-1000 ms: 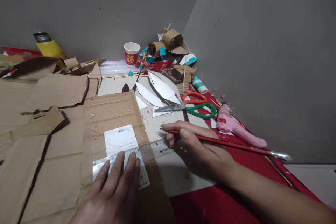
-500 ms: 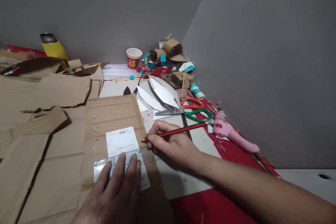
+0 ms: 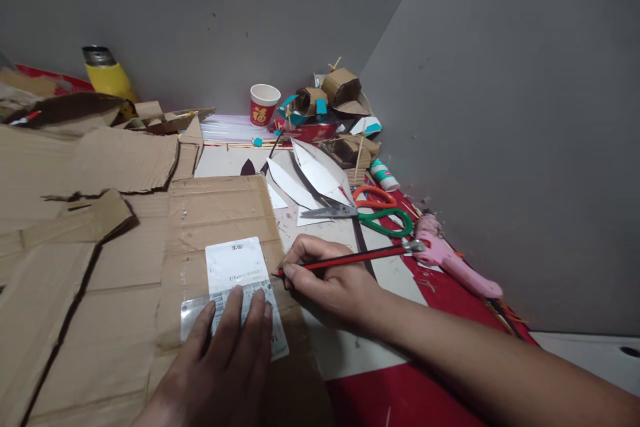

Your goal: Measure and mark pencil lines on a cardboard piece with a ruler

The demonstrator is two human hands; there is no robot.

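Left hand [image 3: 220, 363] pressed flat, fingers spread, nothing clenched in the grip, pinning a clear plastic ruler [image 3: 200, 310] down on the flattened cardboard sheet [image 3: 215, 213]. Ruler lying across the lower part of a white shipping label [image 3: 237, 267] stuck to that cardboard, fingertips resting right on top of both.

Right hand [image 3: 333, 280] just to the right of the left, grip closed around a red pencil [image 3: 350, 258]. Pencil held nearly level, tip down at the cardboard's right edge, close beside the ruler's upper edge, metal-capped end pointing away to the right. Heel of the hand resting on the bench [image 3: 345, 350].

Beyond the right grip: scissors with orange and green handles [image 3: 373, 210], blades pointing left over white paper cut-outs [image 3: 310, 177]. Further right of the pencil's end, a pink glue gun [image 3: 450, 257] lying on the red cloth [image 3: 380, 393]. Far back toward the wall corner, a red-and-white paper cup [image 3: 263, 105] and a heap of small cardboard models [image 3: 335, 90]. Off to the far left of the left grip, torn cardboard pieces [image 3: 100, 167] and a yellow bottle [image 3: 107, 73].
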